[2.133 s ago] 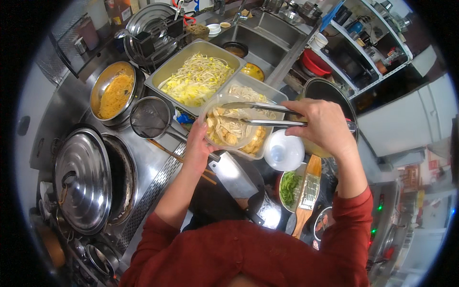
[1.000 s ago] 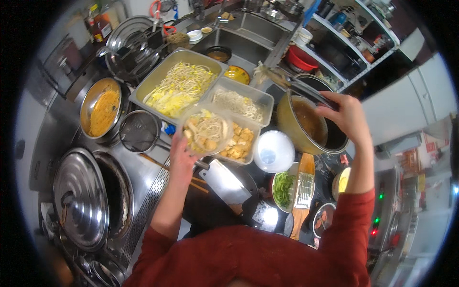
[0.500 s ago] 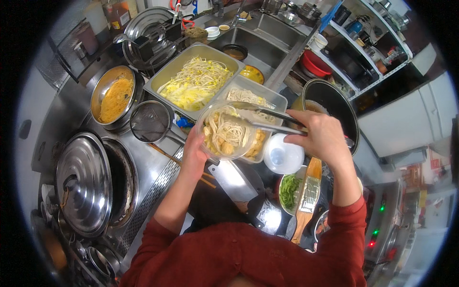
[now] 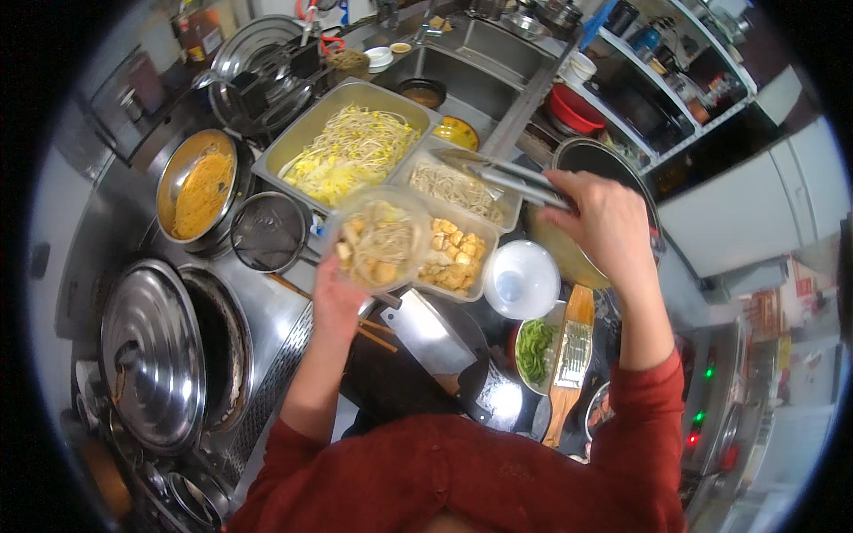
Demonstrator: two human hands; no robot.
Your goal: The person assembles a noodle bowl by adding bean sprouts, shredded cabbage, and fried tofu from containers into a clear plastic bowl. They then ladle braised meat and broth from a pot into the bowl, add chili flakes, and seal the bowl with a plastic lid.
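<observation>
My left hand (image 4: 338,298) grips a clear round plastic bowl (image 4: 382,240), blurred, holding pale strands and yellowish chunks. In my right hand (image 4: 606,213) are metal tongs (image 4: 520,180), their tips above pale shredded strips (image 4: 455,194) in a clear divided tub (image 4: 496,238). Golden tofu-like cubes (image 4: 455,253) fill the tub's nearer part. Behind the bowl stands a metal tray (image 4: 267,169) of bean sprouts (image 4: 364,133) and yellow shredded leaves (image 4: 324,182). A translucent white bowl (image 4: 522,280) sits right of the tub.
Below the held bowl lie a cleaver (image 4: 426,329) and chopsticks (image 4: 378,338). Left are a strainer (image 4: 268,233), a pan of orange noodles (image 4: 204,191) and a large lidded pot (image 4: 151,346). A wooden-framed grater (image 4: 573,355) crosses a bowl of green slices (image 4: 535,351). A deep pot (image 4: 595,155) stands right.
My left hand has moved the bowl left, off the tub, so the cubes show. The tongs have come out of the bowl and are now over the pale strips, up and to the right.
</observation>
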